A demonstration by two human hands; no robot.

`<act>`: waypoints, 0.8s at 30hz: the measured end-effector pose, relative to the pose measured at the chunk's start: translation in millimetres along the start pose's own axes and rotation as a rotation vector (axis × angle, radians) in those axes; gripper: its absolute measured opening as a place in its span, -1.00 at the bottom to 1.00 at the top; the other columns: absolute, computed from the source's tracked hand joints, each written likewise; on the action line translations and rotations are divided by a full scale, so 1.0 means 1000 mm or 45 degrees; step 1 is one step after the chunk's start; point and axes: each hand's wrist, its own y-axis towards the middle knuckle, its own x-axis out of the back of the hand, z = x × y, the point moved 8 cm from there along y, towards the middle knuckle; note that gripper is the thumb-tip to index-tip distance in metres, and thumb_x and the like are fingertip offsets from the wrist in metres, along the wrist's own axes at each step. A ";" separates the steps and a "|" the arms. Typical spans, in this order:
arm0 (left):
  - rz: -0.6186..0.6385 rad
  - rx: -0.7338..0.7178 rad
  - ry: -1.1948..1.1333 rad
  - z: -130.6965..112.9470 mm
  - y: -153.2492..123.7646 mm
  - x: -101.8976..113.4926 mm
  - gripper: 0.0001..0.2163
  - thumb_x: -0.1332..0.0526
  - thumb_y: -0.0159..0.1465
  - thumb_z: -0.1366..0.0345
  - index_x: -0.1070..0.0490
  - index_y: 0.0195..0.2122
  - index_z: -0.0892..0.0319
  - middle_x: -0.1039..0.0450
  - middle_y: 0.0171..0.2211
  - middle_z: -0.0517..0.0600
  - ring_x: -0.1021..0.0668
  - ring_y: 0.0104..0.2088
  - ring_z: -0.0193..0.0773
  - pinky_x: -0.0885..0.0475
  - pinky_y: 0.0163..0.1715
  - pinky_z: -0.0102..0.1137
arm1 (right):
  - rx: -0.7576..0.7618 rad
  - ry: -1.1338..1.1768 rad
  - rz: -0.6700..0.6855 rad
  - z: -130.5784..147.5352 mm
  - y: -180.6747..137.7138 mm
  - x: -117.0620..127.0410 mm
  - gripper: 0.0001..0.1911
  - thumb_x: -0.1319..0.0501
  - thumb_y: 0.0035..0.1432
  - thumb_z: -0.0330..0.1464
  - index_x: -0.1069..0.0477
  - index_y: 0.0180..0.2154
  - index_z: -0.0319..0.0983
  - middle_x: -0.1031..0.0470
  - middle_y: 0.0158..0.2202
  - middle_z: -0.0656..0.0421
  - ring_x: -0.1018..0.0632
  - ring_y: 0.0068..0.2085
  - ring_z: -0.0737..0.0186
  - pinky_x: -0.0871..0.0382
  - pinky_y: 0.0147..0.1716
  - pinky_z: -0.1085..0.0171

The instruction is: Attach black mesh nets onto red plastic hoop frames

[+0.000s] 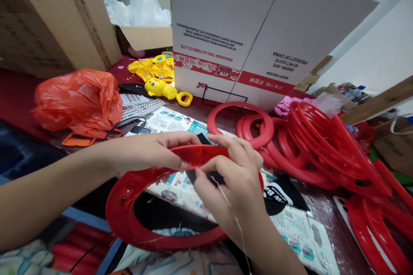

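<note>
A large red plastic ring [129,219] is held tilted over my lap and the table's near edge. My left hand [151,151] is closed on the ring's top rim from the left. Against the same rim my right hand [230,178] pinches a small black piece [203,138]. A thin pale string [237,223] runs down from the right fingers along my wrist. Under the hands lie printed sheets [300,234] and a black printed patch [280,193].
A pile of red rings [322,146] fills the table's right side. A white carton [258,30] stands behind, with yellow toy parts [158,77] to its left. An orange plastic bag [80,101], a calculator [135,105] and brown boxes [54,13] are at the left.
</note>
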 end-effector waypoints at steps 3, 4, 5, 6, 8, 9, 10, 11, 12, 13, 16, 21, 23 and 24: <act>0.011 0.028 0.025 0.001 -0.002 0.001 -0.81 -0.29 0.24 0.43 -0.45 -0.15 0.06 -0.42 -0.41 -0.20 -0.40 -0.50 -0.54 -0.32 -0.53 -0.71 | 0.007 0.088 -0.094 -0.001 -0.003 0.006 -0.88 -0.30 0.16 -0.44 -0.45 -0.43 -0.18 -0.49 0.05 0.15 -0.46 0.05 0.08 -0.18 0.05 0.04; 0.014 0.034 0.038 0.001 -0.003 0.001 -0.82 -0.29 0.24 0.42 -0.44 -0.15 0.07 -0.40 -0.42 -0.21 -0.39 -0.52 -0.54 -0.31 -0.55 -0.71 | 0.033 0.121 -0.138 0.000 -0.004 0.009 -0.89 -0.30 0.17 -0.45 -0.45 -0.41 -0.18 -0.48 0.04 0.14 -0.46 0.04 0.10 -0.19 0.06 0.04; 0.012 0.038 0.050 0.001 -0.004 0.002 -0.82 -0.29 0.24 0.42 -0.43 -0.15 0.07 -0.39 -0.44 -0.21 -0.38 -0.53 -0.53 -0.30 -0.56 -0.71 | 0.064 0.151 -0.172 0.000 -0.006 0.012 -0.89 -0.29 0.18 -0.46 -0.46 -0.40 -0.18 -0.47 0.04 0.13 -0.46 0.04 0.11 -0.21 0.07 0.05; 0.011 0.042 0.060 0.002 -0.005 0.003 -0.82 -0.29 0.23 0.41 -0.42 -0.15 0.07 -0.38 -0.46 -0.21 -0.38 -0.53 -0.53 -0.30 -0.57 -0.70 | 0.095 0.173 -0.200 0.001 -0.007 0.014 -0.90 -0.29 0.18 -0.46 -0.46 -0.38 -0.18 -0.47 0.04 0.12 -0.46 0.04 0.11 -0.23 0.07 0.05; 0.001 0.050 0.070 0.003 -0.006 0.004 -0.80 -0.28 0.23 0.41 -0.41 -0.13 0.07 -0.37 -0.47 -0.21 -0.38 -0.55 -0.52 -0.30 -0.59 -0.70 | 0.134 0.180 -0.236 0.000 -0.011 0.016 -0.91 -0.30 0.18 -0.47 -0.47 -0.36 -0.18 -0.46 0.03 0.10 -0.46 0.05 0.09 -0.26 0.07 0.04; -0.002 0.054 0.067 0.004 -0.006 0.005 -0.79 -0.28 0.23 0.40 -0.40 -0.12 0.07 -0.36 -0.48 -0.21 -0.38 -0.55 -0.51 -0.30 -0.59 -0.70 | 0.133 0.168 -0.247 -0.002 -0.012 0.017 -0.91 -0.30 0.17 -0.47 -0.47 -0.36 -0.18 -0.45 0.03 0.10 -0.45 0.05 0.07 -0.26 0.07 0.03; -0.001 0.058 0.063 0.005 -0.006 0.005 -0.78 -0.28 0.23 0.40 -0.39 -0.10 0.07 -0.36 -0.49 -0.21 -0.38 -0.55 -0.51 -0.30 -0.59 -0.70 | 0.126 0.155 -0.259 -0.004 -0.013 0.017 -0.91 -0.31 0.17 -0.47 -0.47 -0.35 -0.18 -0.45 0.03 0.10 -0.45 0.06 0.06 -0.27 0.07 0.01; -0.002 0.059 0.059 0.006 -0.006 0.006 -0.77 -0.28 0.24 0.39 -0.39 -0.09 0.06 -0.36 -0.49 -0.21 -0.38 -0.55 -0.51 -0.30 -0.58 -0.70 | 0.118 0.143 -0.270 -0.006 -0.014 0.017 -0.91 -0.31 0.17 -0.47 -0.46 -0.35 -0.18 -0.46 0.03 0.10 -0.46 0.06 0.05 -0.27 0.07 0.00; -0.006 0.056 0.058 0.007 -0.006 0.006 -0.76 -0.28 0.24 0.39 -0.39 -0.07 0.05 -0.36 -0.48 -0.22 -0.38 -0.55 -0.51 -0.30 -0.58 -0.70 | 0.108 0.133 -0.286 -0.008 -0.015 0.017 -0.90 -0.31 0.17 -0.47 -0.46 -0.36 -0.18 -0.46 0.02 0.10 -0.46 0.05 0.05 -0.27 0.07 -0.01; -0.013 0.051 0.058 0.008 -0.006 0.007 -0.75 -0.28 0.24 0.39 -0.38 -0.07 0.05 -0.36 -0.49 -0.22 -0.38 -0.55 -0.51 -0.30 -0.58 -0.70 | 0.097 0.126 -0.299 -0.010 -0.016 0.017 -0.90 -0.31 0.17 -0.48 -0.45 -0.37 -0.18 -0.47 0.02 0.10 -0.47 0.05 0.05 -0.27 0.07 -0.01; -0.035 0.047 0.074 0.010 -0.006 0.009 -0.76 -0.28 0.23 0.38 -0.39 -0.07 0.05 -0.36 -0.49 -0.22 -0.36 -0.56 -0.51 -0.30 -0.59 -0.70 | 0.058 0.101 -0.323 -0.012 -0.017 0.016 -0.87 -0.31 0.17 -0.47 -0.42 -0.40 -0.19 -0.49 0.00 0.09 -0.49 0.04 0.05 -0.29 0.07 -0.02; -0.052 0.048 0.105 0.010 -0.006 0.009 -0.78 -0.30 0.23 0.33 -0.40 -0.10 0.06 -0.34 -0.50 -0.21 -0.34 -0.56 -0.51 -0.28 -0.59 -0.70 | -0.022 0.086 -0.253 -0.014 -0.013 0.014 -0.86 -0.27 0.18 -0.44 -0.42 -0.44 -0.18 -0.53 -0.02 0.09 -0.56 -0.04 0.07 -0.36 0.01 0.00; -0.060 0.041 0.140 0.008 -0.005 0.009 -0.79 -0.30 0.24 0.31 -0.40 -0.10 0.07 -0.34 -0.48 -0.21 -0.33 -0.55 -0.51 -0.28 -0.58 -0.69 | -0.052 0.088 -0.208 -0.015 -0.010 0.012 -0.86 -0.24 0.17 -0.45 -0.42 -0.45 -0.19 -0.55 -0.04 0.08 -0.58 -0.07 0.06 -0.39 -0.02 0.00; -0.066 0.034 0.171 0.007 -0.004 0.010 -0.80 -0.31 0.25 0.29 -0.41 -0.10 0.06 -0.34 -0.47 -0.21 -0.33 -0.54 -0.52 -0.27 -0.58 -0.69 | -0.067 0.092 -0.182 -0.016 -0.008 0.011 -0.85 -0.23 0.17 -0.45 -0.42 -0.46 -0.19 -0.56 -0.06 0.07 -0.59 -0.08 0.06 -0.40 -0.04 0.00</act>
